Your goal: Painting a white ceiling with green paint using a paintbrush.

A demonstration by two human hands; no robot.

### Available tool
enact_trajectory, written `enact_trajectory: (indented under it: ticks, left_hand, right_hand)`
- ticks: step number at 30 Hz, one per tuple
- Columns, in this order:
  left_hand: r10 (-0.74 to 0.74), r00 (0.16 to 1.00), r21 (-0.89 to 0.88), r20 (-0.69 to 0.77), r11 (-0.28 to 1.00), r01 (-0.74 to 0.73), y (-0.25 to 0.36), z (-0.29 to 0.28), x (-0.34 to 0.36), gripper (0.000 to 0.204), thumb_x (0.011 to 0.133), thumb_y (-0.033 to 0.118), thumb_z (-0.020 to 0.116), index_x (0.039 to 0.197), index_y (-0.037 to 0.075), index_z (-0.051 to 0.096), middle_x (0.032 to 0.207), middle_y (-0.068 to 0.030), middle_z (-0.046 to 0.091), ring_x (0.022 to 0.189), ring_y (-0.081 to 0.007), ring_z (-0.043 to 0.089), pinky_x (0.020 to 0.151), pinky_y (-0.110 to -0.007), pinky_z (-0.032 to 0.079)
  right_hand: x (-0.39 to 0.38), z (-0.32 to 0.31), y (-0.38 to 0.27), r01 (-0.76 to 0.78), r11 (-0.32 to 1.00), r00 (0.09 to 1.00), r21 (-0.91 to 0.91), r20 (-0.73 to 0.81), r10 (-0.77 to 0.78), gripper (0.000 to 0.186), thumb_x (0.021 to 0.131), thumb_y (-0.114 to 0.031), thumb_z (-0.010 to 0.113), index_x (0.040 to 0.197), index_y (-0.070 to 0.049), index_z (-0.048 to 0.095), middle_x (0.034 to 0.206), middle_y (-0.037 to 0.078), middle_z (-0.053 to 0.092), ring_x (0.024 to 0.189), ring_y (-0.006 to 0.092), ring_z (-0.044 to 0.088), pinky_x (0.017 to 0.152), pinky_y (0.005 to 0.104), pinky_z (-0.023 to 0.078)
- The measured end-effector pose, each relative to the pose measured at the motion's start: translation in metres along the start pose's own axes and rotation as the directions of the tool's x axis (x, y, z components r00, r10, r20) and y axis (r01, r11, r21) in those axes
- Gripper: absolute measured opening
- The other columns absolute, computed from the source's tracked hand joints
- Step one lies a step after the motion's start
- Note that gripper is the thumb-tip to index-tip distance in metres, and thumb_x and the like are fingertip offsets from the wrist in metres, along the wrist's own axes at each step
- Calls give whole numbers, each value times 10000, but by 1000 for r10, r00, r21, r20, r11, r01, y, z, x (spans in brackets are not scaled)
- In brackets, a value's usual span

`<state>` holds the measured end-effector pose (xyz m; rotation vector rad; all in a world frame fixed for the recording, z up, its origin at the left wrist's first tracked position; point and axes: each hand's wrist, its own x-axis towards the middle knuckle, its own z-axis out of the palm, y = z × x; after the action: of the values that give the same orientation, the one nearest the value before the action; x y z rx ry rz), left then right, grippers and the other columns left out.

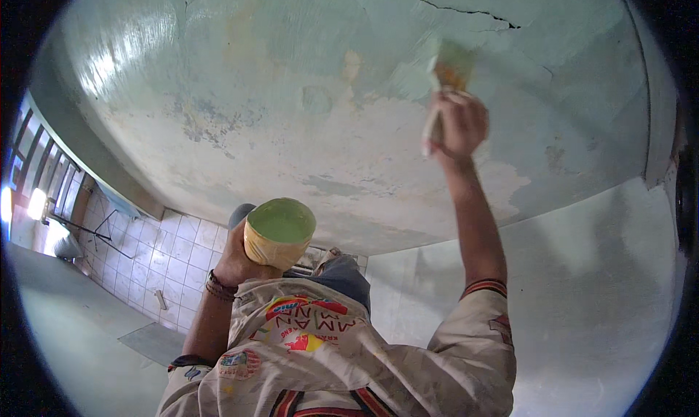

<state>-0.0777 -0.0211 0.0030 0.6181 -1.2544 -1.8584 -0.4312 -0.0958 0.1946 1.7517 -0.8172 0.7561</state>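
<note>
My right hand (460, 124) is raised in front of the wall and closed round the handle of a wide paintbrush (453, 67). Motion blurs the brush, and its bristles point up at the green-painted part of the wall (291, 45); whether they touch cannot be told. Close to my body, my left hand (244, 257) grips a yellow tub (277, 251) from its side. Pale green paint (282, 222) shows inside the tub. Below the green, a patch of the wall is whitish and bare, with flaking spots.
A dark crack (470, 11) runs across the upper wall. At the left are a barred window (36, 155), a bright lamp (38, 203) on a thin stand and a white tiled floor (156, 253). A paler wall (568, 286) adjoins at the right.
</note>
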Motion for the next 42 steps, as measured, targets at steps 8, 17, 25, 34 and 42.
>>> enact_trajectory:
  ticks: [8,17,25,34,42]
  left_hand:
    - [36,999,-14,7,999,-36,2,2,-8,890,447,44,846,1238,8,440,1178,-76,546,1078,-176,522,932,-343,420]
    - [50,998,1,-27,999,-50,3,6,-3,887,441,53,855,1228,15,448,1159,-68,550,1066,-171,523,922,-337,426]
    - [53,998,-34,-19,998,-54,7,2,-3,873,442,62,853,1218,18,455,1138,-61,555,1051,-164,524,926,-334,421]
    - [79,996,2,-49,997,-79,-7,-9,-4,877,447,65,849,1227,17,451,1158,-64,550,1058,-165,522,929,-329,416]
    - [147,989,-22,-34,989,-148,3,-7,-3,885,453,77,859,1233,13,446,1164,-63,546,1060,-164,521,926,-325,414]
  right_hand:
    - [-115,50,-80,-177,918,710,355,692,-131,174,683,-123,643,844,-89,588,888,85,586,889,265,598,718,384,513]
    - [48,20,12,155,956,985,251,-114,-129,174,714,-102,682,871,-86,609,865,71,611,762,257,633,634,324,543]
    - [-59,70,-87,127,978,850,165,491,-193,74,683,-126,593,756,-128,582,809,39,576,777,244,604,617,327,518]
    - [93,39,-1,-53,938,990,343,141,4,115,777,-242,581,723,-141,592,774,24,585,685,225,602,567,320,488]
    - [-19,88,-90,170,973,838,155,497,-226,85,707,-154,595,761,-88,600,929,116,572,917,317,575,715,405,525]
